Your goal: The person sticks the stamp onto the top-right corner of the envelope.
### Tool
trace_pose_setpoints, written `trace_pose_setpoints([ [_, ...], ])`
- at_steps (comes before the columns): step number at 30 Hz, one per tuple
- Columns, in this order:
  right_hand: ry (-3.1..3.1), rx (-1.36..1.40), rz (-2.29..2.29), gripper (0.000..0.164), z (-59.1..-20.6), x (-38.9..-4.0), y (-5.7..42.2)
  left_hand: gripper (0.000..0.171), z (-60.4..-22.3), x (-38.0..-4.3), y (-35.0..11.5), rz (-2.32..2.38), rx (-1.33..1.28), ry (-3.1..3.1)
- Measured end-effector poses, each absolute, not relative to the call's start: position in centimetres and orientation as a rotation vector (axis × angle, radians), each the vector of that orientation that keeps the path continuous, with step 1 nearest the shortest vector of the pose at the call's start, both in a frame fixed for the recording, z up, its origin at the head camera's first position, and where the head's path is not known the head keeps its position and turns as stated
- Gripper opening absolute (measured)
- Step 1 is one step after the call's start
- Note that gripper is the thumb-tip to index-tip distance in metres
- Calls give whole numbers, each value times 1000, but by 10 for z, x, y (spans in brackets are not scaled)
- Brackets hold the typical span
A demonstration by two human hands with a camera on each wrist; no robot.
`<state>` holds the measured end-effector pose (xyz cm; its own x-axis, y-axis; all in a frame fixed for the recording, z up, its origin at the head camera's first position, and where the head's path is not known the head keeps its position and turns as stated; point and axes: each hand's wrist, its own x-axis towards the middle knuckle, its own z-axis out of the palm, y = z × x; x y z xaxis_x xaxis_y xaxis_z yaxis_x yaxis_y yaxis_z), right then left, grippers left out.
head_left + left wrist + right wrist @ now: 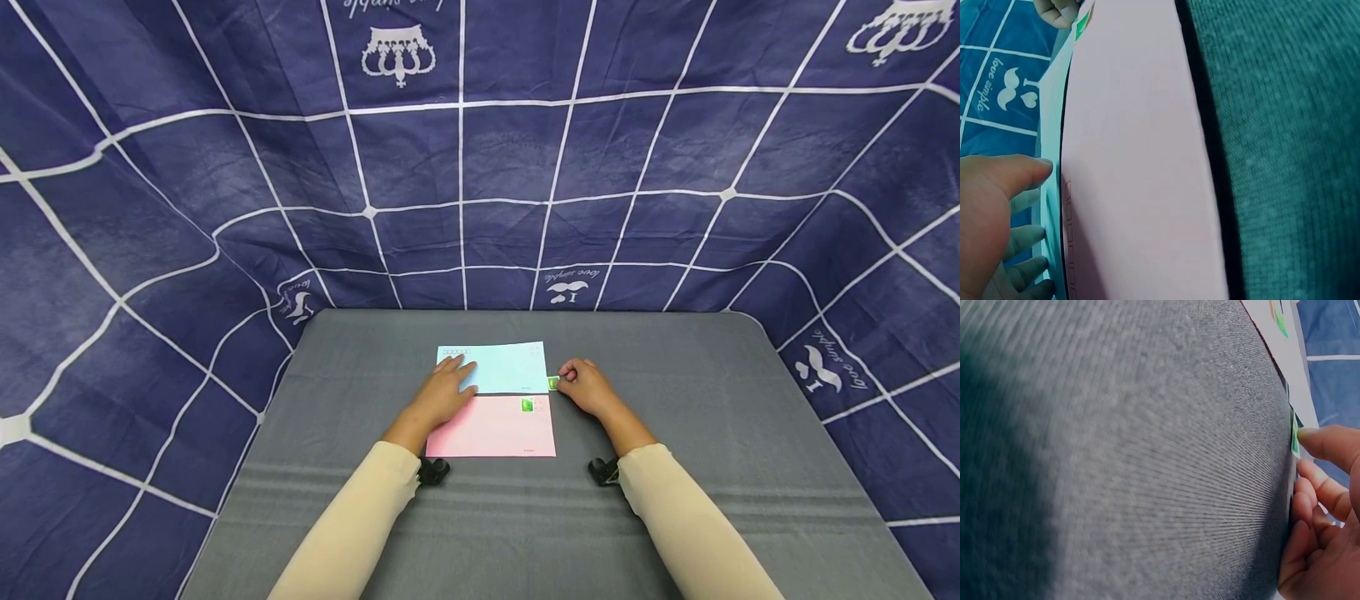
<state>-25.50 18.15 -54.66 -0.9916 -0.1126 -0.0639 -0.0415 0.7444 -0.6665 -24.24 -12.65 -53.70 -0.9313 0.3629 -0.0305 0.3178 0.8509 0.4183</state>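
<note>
Head view, read from left to right. The left hand point(444, 393) rests palm down, its fingers extended and somewhat apart, over the left part of the blue envelope point(508, 373); it grips nothing. The fingertips lie near the row of printed boxes point(456, 352) at that envelope's upper left. The pink envelope point(487, 431) lies flat on the grey table point(337, 383), just below the blue one, its upper left corner beneath the left hand. Near its upper right corner sits the green stamp point(527, 404), beside a small printed mark. Farther right, the loose stamp point(552, 382) stands at the blue envelope's right edge; whether it overlaps that edge cannot be told. The right hand point(587, 387) appears to pinch it: the right wrist view shows the thumb tip against the stamp, with the other fingers curled close by.

The step in hand is judged to be the placing of a stamp on the blue envelope, the pink one already bearing its own. The next move would call for bringing the loose stamp up and leftward to the corner mark point(534, 350), squared to the edges, while the left hand steadies the paper.
</note>
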Motion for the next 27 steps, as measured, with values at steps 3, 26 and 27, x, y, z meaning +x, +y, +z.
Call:
trace_pose_setpoints([
  [3,2853,-126,-1073,19,-547,-255,181,54,-536,-242,-127,622,516,2904],
  [26,2853,-29,-1196,13,-548,-253,178,51,-536,-242,-124,556,509,2916],
  [27,2857,-30,-1194,12,-549,-253,178,51,-536,-242,-124,555,507,2912],
])
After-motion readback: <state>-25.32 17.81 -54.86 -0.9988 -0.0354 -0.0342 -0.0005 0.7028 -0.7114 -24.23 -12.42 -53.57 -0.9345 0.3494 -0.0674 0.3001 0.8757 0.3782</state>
